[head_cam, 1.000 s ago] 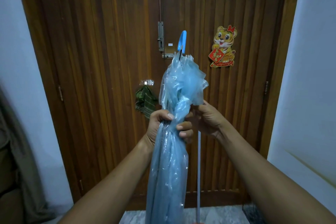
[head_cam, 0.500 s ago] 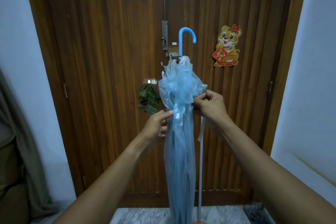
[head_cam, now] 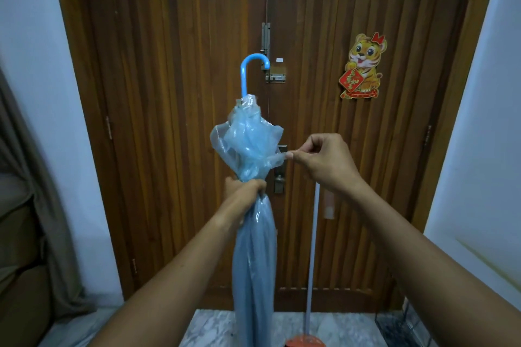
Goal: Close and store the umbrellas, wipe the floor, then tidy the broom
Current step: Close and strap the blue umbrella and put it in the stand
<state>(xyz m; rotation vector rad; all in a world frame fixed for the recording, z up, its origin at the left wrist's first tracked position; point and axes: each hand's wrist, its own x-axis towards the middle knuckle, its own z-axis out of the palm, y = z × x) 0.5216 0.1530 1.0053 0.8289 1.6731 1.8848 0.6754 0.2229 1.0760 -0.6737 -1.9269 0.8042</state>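
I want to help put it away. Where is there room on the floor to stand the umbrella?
Bare marble floor lies left of the umbrella, toward the brown curtain. Right is crowded: a broom with its orange head, then a dark rack by the wall.

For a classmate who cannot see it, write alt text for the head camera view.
A person's left hand grips a folded pale blue umbrella, handle up, while the right hand pinches its strap. Behind stands a wooden door with a tiger sticker.

bare forearms, bare hands [head_cam: 245,191], no sleeves
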